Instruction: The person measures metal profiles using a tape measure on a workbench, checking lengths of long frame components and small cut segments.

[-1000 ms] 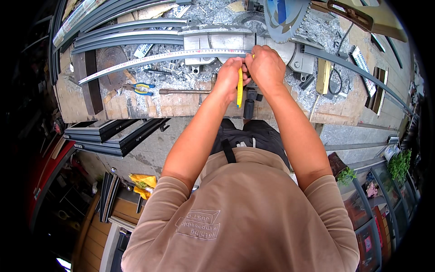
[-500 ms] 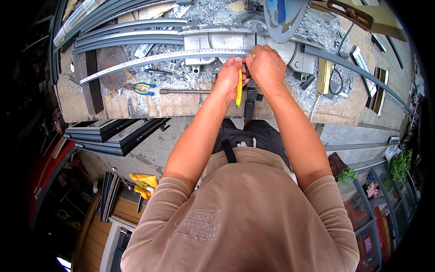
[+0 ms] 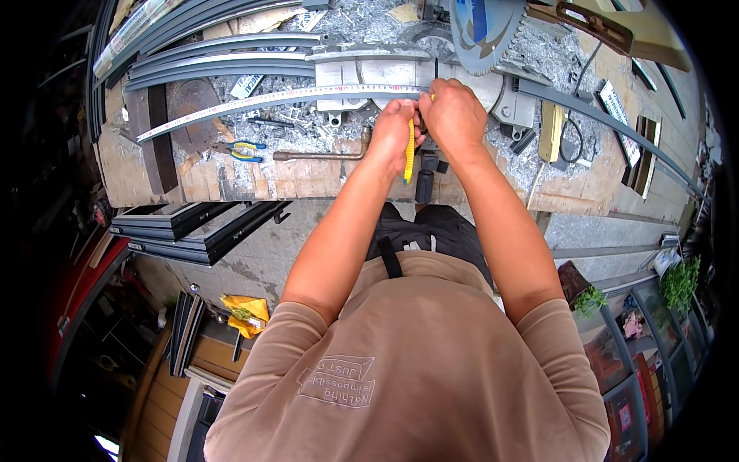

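Barely anything has moved since the earlier frames: both hands sit in the same spot at the front of the saw base, maybe nudged a hair, and the tape looks just as far out as before.

So where it's at: the left hand (image 3: 394, 132) is closed around a yellow tape measure (image 3: 410, 151), whose yellow end hangs down below the fingers. The right hand (image 3: 456, 115) is curled in right beside it, touching it, fingers pinched on something small at the tape's mouth; I can't tell if that's the blade or a pencil. The steel tape blade (image 3: 269, 102) is already pulled out and runs left along the long grey metal profile (image 3: 223, 63) on the bench (image 3: 308, 179), so my guess is the measuring is set up and the marking or reading is what's going on. No cut yet as far as I can see: the chop saw blade (image 3: 481, 31) is up and away from the hands.

Other stuff lying around: yellow-and-blue pliers (image 3: 240, 149), a rusty bent bar (image 3: 319, 154), and metal shavings (image 3: 308, 137) everywhere.
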Available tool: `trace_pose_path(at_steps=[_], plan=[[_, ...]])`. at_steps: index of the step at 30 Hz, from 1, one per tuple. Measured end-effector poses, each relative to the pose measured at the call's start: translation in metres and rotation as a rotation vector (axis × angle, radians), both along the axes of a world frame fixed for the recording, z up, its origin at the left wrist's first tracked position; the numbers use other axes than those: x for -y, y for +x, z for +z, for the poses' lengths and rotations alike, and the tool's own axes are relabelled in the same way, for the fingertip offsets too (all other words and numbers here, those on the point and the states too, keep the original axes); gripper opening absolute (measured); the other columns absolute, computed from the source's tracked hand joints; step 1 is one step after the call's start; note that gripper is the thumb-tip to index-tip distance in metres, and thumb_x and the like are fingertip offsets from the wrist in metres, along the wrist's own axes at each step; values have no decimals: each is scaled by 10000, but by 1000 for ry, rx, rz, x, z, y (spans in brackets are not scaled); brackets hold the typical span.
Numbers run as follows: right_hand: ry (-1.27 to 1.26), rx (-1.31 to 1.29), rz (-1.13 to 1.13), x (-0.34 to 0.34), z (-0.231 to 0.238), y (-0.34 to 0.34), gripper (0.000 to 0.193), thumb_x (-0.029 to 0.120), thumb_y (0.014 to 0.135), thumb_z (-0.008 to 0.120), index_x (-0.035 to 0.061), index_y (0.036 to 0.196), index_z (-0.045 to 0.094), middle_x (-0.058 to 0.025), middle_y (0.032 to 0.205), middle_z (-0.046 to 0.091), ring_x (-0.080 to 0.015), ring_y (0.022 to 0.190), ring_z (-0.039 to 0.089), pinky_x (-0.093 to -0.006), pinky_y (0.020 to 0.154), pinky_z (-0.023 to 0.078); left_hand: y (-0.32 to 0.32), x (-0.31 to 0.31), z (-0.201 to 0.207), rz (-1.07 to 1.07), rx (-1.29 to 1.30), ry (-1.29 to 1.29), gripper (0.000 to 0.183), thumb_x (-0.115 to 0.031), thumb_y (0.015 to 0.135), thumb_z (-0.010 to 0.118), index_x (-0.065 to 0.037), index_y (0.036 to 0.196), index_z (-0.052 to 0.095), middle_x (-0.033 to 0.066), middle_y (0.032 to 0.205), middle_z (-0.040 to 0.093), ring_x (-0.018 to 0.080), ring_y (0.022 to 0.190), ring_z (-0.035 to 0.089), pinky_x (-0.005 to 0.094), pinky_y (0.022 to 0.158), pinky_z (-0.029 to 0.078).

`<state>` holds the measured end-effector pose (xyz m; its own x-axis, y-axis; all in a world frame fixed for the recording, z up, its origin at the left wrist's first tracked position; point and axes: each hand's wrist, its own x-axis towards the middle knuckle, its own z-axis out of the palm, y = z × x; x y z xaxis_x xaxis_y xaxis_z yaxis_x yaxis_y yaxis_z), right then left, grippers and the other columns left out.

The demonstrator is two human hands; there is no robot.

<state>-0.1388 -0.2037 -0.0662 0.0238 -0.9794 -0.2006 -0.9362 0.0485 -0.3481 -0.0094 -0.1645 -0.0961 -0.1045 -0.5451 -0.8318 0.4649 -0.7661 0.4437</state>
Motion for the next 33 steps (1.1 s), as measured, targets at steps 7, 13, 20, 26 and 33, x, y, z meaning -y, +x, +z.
trace_pose_path(at_steps=[7,13,20,26,33], plan=[[6,7,-11,0,5,1,261,308,961,762,65,1045,808,-154,1061,787,-389,1032,767,-509,895,608,0,-2,0,17,-12,-5,230,-277,1219,483,-113,1216,643,-26,920,585,115,746,542,323,719,538],[6,3,1,0,3,0,253,303,959,767,66,1039,805,-154,1052,781,-390,1025,765,-514,886,606,-2,-2,-1,17,2,-8,214,-275,1222,483,-115,1206,625,-26,903,592,116,740,552,311,704,528],[16,4,-3,1,3,0,253,300,959,773,65,1046,806,-152,1054,783,-390,1029,764,-514,889,607,-1,-4,-3,5,2,-15,210,-279,1213,503,-121,1225,642,-30,912,584,107,739,545,310,707,536],[18,4,-3,1,5,1,261,297,958,777,62,1066,808,-156,1060,787,-387,1042,766,-513,897,608,1,-6,-5,5,-33,-26,206,-285,1210,509,-131,1241,642,-36,908,584,99,740,550,303,702,539],[6,7,-2,0,5,1,268,297,959,777,58,1075,810,-152,1072,790,-385,1048,766,-508,904,609,4,-8,-4,-2,-50,-28,214,-288,1212,503,-135,1270,642,-39,908,583,96,740,551,303,705,542]])
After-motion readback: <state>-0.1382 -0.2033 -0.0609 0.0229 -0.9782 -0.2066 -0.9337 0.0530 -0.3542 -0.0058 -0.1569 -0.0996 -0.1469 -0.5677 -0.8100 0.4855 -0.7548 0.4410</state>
